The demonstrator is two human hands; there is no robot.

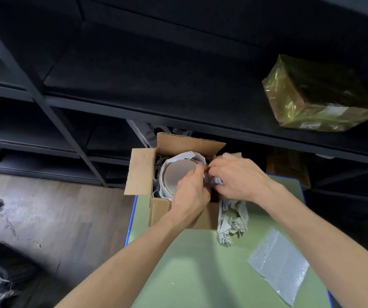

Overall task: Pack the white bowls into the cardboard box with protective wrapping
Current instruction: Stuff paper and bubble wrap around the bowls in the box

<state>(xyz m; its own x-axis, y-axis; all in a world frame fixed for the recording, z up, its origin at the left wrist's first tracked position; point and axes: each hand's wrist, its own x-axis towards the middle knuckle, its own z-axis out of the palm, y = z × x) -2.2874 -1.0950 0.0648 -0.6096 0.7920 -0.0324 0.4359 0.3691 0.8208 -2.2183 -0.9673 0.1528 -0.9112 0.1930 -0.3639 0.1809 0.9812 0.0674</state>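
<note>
Looked well along: white bowl (177, 174) sat in cardboard box (140, 172) just beyond L hand (189, 192), which w/ R hand (238, 176) pinched paper wrap (187, 156) at its rim; bubble wrap (276, 263) below R hand seemingly unused, flaps unclosed.

Gold-wrapped pkg (318, 96) on black shelf (156, 81) — wood floor (56, 207) at left.

On my feed I see two bare hands — the left hand (189, 193) and the right hand (239, 177). Each runs back into a bare forearm, left forearm (134, 252) and right forearm (311, 223), uncovered right to the edge of my view. Knuckles and tendons ridge the back of the right hand — finer detail is too blurred to tell.
</note>
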